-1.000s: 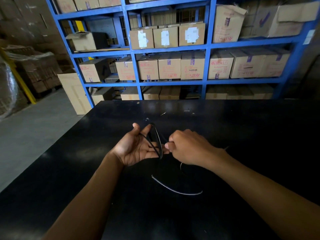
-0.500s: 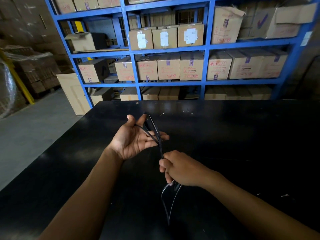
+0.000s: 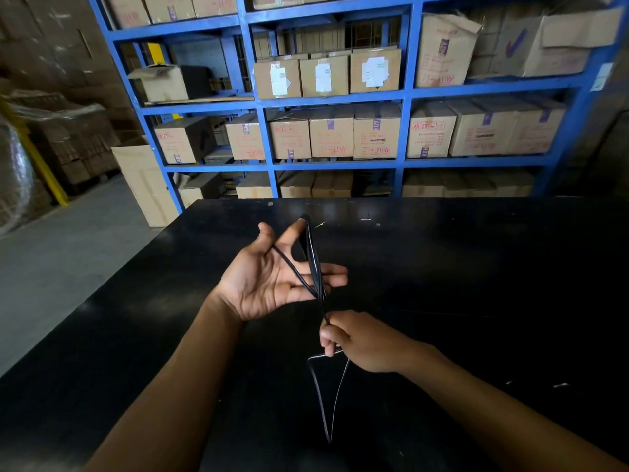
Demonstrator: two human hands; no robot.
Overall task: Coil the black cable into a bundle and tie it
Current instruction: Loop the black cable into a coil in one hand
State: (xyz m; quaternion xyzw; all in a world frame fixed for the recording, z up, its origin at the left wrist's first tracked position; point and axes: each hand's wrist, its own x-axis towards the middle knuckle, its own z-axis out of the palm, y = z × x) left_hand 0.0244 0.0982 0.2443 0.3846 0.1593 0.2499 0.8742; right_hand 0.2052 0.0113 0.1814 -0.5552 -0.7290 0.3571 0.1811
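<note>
The thin black cable [image 3: 313, 257] is looped in a few turns around my left hand [image 3: 269, 281], running from the crook of the thumb over the index fingertip and across the spread fingers. That hand is palm up above the black table [image 3: 476, 267]. From the loops the cable drops to my right hand [image 3: 360, 342], which is closed on it just below and to the right of the left hand. Under the right fist a long slack loop of cable hangs toward the table's near side.
A blue steel rack [image 3: 405, 97] full of cardboard boxes stands behind the table's far edge. A tall carton [image 3: 146, 185] and wrapped pallets [image 3: 68, 144] are on the grey floor at the left. Small white scraps [image 3: 561, 385] lie on the table at the right.
My right hand has pulled down and back from the left palm, drawing the cable taut. My left hand rose and spread its fingers. The slack end left the table and hangs as a loop.
</note>
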